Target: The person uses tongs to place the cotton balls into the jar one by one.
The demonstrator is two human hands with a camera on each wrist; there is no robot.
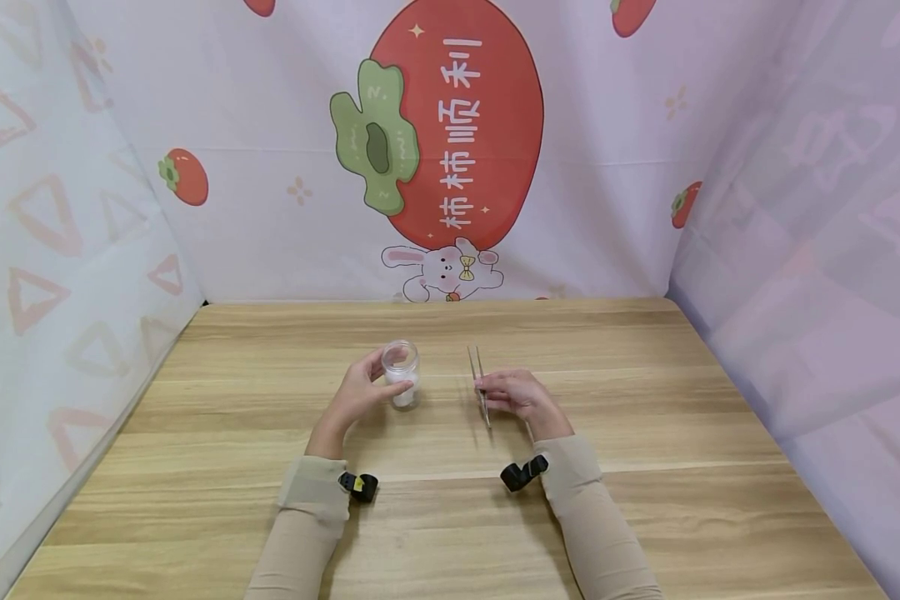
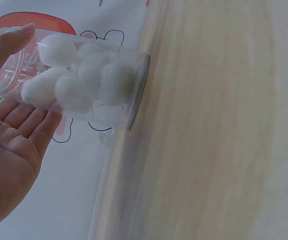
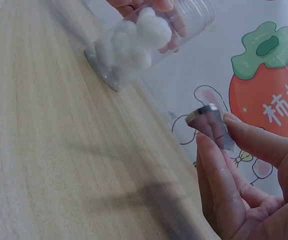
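My left hand [image 1: 360, 390] holds a clear jar [image 1: 402, 372] upright, thumb on the near side and fingers around the far side. Fluffy white cotton balls [image 2: 79, 82] fill the lower part of the jar, whose base is close to the tabletop. To the right, my right hand [image 1: 521, 393] pinches a pair of metal tweezers [image 1: 482, 398] between thumb and fingers. Their two slim prongs stand apart and point away from me, with nothing between the tips. In the right wrist view the broad joined end of the tweezers [image 3: 210, 125] faces the camera.
Both hands are over a wood-grain table [image 1: 450, 533]. A printed cloth [image 1: 270, 233] with persimmons and a rabbit hangs behind its far edge, and more cloth hangs at both sides. Each sleeve cuff carries a black strap [image 1: 523, 474].
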